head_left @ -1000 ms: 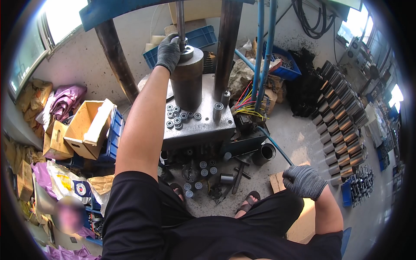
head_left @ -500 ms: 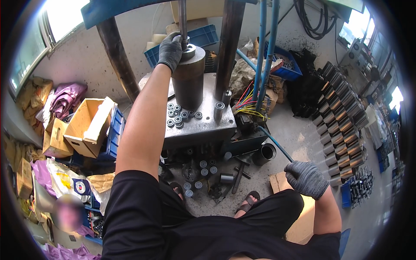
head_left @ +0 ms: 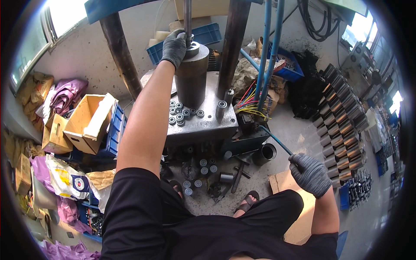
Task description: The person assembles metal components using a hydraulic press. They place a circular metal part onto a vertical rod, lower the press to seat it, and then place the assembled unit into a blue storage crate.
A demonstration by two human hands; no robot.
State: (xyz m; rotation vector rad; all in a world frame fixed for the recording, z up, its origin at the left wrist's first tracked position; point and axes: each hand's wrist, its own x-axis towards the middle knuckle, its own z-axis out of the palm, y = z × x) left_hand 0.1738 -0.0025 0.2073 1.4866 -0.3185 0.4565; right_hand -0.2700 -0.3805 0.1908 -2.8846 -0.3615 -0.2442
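Note:
My left hand [head_left: 174, 47], in a grey knit glove, is closed at the lower end of a vertical steel rod [head_left: 187, 17]; what its fingers grip there is mostly hidden. Below it, a metal ring [head_left: 192, 49] rests on top of a thick steel cylinder [head_left: 191, 84], which stands on a metal press table [head_left: 195, 132]. Several small ball bearings [head_left: 179, 117] lie by the cylinder's foot. Another bearing sits on a short upright metal post [head_left: 221, 110] at the table's right. My right hand [head_left: 311, 174], gloved too, is wrapped round the end of a blue lever [head_left: 277, 141].
Dark press columns [head_left: 232, 47] and blue pipes [head_left: 265, 60] rise around the table. Bearings, a hammer [head_left: 237, 177] and a hollow cylinder [head_left: 267, 151] lie on the floor beneath. Stacked metal cylinders [head_left: 342, 125] stand at right; cardboard boxes [head_left: 89, 125] and blue crates at left.
My right hand has moved slightly up with the lever's end. My left hand stays at the rod's lower end, and the view has shifted a little.

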